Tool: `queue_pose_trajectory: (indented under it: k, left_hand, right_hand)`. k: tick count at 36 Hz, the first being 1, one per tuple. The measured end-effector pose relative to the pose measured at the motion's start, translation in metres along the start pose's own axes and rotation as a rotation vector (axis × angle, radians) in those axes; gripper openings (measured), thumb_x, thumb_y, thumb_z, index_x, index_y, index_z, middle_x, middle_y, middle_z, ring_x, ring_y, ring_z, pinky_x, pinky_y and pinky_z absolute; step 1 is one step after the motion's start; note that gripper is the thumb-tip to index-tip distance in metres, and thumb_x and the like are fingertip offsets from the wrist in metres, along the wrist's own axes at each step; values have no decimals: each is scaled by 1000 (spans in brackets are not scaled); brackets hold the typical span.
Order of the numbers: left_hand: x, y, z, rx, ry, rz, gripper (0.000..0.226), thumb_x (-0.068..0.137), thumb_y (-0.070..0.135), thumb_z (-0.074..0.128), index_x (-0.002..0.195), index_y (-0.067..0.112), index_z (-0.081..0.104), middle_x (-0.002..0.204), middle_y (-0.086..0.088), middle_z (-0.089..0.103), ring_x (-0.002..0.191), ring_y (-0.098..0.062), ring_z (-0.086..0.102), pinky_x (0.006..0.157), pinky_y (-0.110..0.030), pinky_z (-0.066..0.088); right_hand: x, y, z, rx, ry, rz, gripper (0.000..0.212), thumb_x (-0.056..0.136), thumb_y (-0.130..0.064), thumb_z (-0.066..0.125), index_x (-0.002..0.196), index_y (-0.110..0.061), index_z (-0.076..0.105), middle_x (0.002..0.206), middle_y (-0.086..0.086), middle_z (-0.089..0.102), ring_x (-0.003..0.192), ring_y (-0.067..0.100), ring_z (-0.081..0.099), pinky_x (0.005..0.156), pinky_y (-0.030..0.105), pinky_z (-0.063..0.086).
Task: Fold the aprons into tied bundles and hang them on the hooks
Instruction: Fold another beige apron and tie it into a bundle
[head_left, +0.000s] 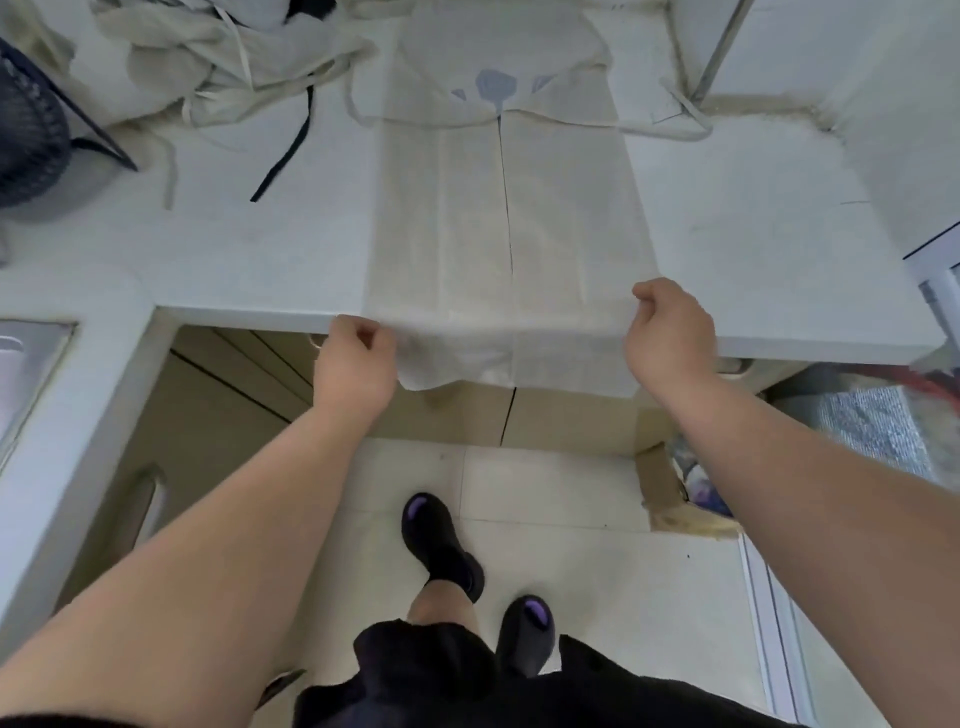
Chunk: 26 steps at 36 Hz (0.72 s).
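Two corners of the folded apron (509, 208) are in your fingers: your left grip (358, 358) is curled round the near left corner and your right grip (670, 332) pinches the near right one. The apron lies lengthwise across the white surface (249, 244), its sides folded in to meet along the middle and its hem hanging over the near edge. A heap of aprons (223, 57) lies toward the far left corner.

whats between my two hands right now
In the head view, the folded apron's near end fills the gap, hanging over the table edge. The left hand and right hand each pinch a corner of it.
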<state>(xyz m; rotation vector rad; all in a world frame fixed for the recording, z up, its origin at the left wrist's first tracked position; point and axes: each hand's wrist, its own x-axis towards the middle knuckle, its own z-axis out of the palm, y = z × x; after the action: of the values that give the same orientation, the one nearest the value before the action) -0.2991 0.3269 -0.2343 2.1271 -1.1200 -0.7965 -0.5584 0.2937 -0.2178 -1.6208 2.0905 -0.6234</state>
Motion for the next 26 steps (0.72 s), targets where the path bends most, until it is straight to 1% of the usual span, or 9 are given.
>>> queue_pose_trajectory:
  k: [3, 6, 9, 11, 13, 17, 20, 23, 26]
  left_hand:
    - [1, -7, 2, -110, -33, -156, 43, 97, 33, 48, 131, 8, 48, 110, 2, 53, 87, -17, 51, 71, -26, 39]
    - [11, -9, 5, -425, -109, -418, 63, 91, 41, 58, 143, 13, 36, 133, 1, 46, 120, -25, 47, 96, -39, 42]
    - [16, -14, 10, -617, -166, -507, 73, 88, 39, 66, 147, 15, 30, 151, 1, 35, 138, -26, 33, 111, -48, 31]
    - [19, -19, 11, -655, -180, -509, 79, 85, 41, 69, 149, 16, 29, 152, 2, 34, 139, -25, 32, 111, -48, 30]
    - [20, -19, 9, -686, -203, -493, 82, 80, 44, 72, 148, 20, 31, 149, 7, 38, 137, -21, 36, 106, -47, 31]
    - [23, -19, 8, -711, -231, -455, 63, 78, 42, 74, 134, 28, 48, 135, 13, 52, 129, -16, 46, 105, -47, 31]
    - [19, -21, 9, -656, -254, -449, 56, 82, 43, 71, 131, 23, 53, 132, 10, 56, 126, -15, 48, 110, -47, 29]
    - [9, -25, 5, -630, -275, -457, 54, 78, 49, 71, 123, 22, 60, 119, 7, 66, 112, -16, 60, 104, -41, 41]
    - [0, -26, -3, -679, -328, -467, 55, 77, 60, 64, 121, 26, 63, 113, 5, 70, 106, -18, 66, 96, -40, 49]
  right_hand:
    - [-6, 11, 2, 75, 18, 118, 36, 95, -5, 38, 129, -5, 51, 129, 19, 52, 119, 34, 50, 102, 38, 38]
    - [-9, 17, 6, 247, 60, 290, 32, 93, -14, 47, 124, -4, 45, 123, 17, 50, 108, 32, 54, 97, 45, 45]
    - [-14, 23, 15, 426, 102, 451, 25, 90, -18, 52, 107, -9, 37, 99, 5, 49, 93, 25, 51, 89, 36, 43]
    - [-16, 27, 20, 538, 95, 518, 28, 89, -17, 54, 106, -10, 33, 92, 1, 42, 91, 20, 45, 86, 32, 38]
    - [-17, 28, 23, 596, 40, 560, 39, 91, -18, 53, 121, -7, 31, 105, 4, 39, 95, 19, 42, 86, 29, 35]
    - [-16, 31, 22, 636, 10, 577, 53, 92, -18, 55, 134, -5, 25, 114, 7, 38, 100, 18, 42, 85, 26, 34]
    - [-15, 33, 16, 643, -7, 584, 53, 89, -21, 61, 131, -6, 34, 115, 5, 46, 103, 18, 48, 86, 29, 39]
    - [-19, 36, 9, 703, -96, 574, 36, 86, -20, 65, 117, -6, 57, 111, 8, 65, 101, 24, 63, 92, 39, 50]
    - [-24, 36, 1, 795, -167, 574, 29, 86, -23, 62, 112, -10, 62, 109, 9, 68, 100, 27, 65, 94, 48, 50]
